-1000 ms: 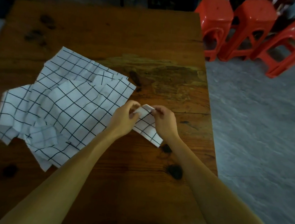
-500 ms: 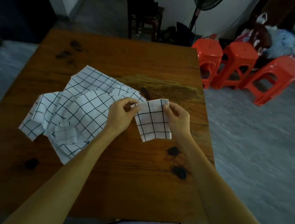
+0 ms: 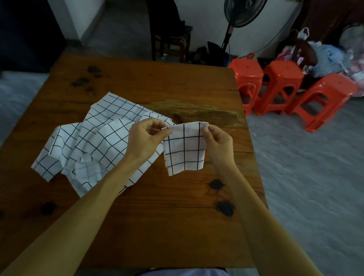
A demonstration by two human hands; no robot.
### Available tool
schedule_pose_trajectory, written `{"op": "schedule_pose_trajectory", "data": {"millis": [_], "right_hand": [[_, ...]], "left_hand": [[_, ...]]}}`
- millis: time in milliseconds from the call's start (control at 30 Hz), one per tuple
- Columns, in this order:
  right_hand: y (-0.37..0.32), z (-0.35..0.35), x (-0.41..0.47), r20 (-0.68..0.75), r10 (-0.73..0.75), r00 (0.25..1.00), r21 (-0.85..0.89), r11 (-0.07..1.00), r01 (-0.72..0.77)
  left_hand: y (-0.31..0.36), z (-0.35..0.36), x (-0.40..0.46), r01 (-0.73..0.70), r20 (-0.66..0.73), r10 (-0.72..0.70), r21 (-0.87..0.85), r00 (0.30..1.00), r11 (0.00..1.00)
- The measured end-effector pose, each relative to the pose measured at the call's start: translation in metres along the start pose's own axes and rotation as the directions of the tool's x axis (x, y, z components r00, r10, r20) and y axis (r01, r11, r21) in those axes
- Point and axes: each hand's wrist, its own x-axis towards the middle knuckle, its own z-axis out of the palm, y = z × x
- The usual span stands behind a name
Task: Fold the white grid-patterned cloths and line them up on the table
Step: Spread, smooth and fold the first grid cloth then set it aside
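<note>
A small white grid-patterned cloth (image 3: 184, 151) hangs in the air above the wooden table (image 3: 166, 227), held by its top edge. My left hand (image 3: 146, 137) pinches its upper left corner and my right hand (image 3: 218, 142) pinches its upper right corner. To the left on the table lies a loose pile of unfolded grid-patterned cloths (image 3: 99, 142), overlapping each other; my left forearm crosses over its right edge.
Three red plastic stools (image 3: 281, 90) stand on the floor beyond the table's right far corner. A standing fan (image 3: 243, 6) and a dark wooden chair (image 3: 170, 32) are behind the table. Clothes are heaped at the far right (image 3: 353, 57).
Both hands lifted the small cloth off the table and opened it so that it hangs flat between them. The view tilted up, showing more of the room.
</note>
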Motion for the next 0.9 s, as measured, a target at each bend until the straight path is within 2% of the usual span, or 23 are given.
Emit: {"op": "schedule_pose_trajectory", "data": {"millis": [267,500,700,900], "right_hand": [[-0.002,0.004,-0.005,-0.011,0.024,1.0,-0.013,1.0,-0.024],[-0.005,0.006,-0.004,-0.009,-0.027,1.0,-0.01,1.0,0.027],[-0.002,0.007,0.001,0.015,0.052,0.999,0.084,0.995,-0.053],[-0.004,0.009,0.001,0.012,0.047,0.999,0.095,0.994,-0.048]], "left_hand": [[0.003,-0.009,-0.005,-0.016,0.025,0.016,-0.011,1.0,1.0],[0.012,-0.013,-0.005,-0.041,-0.032,0.04,-0.025,0.999,0.999],[0.003,-0.014,-0.006,-0.016,-0.075,0.013,-0.044,0.997,0.999],[0.0,-0.011,-0.005,-0.032,-0.081,0.031,-0.012,0.996,0.999]]}}
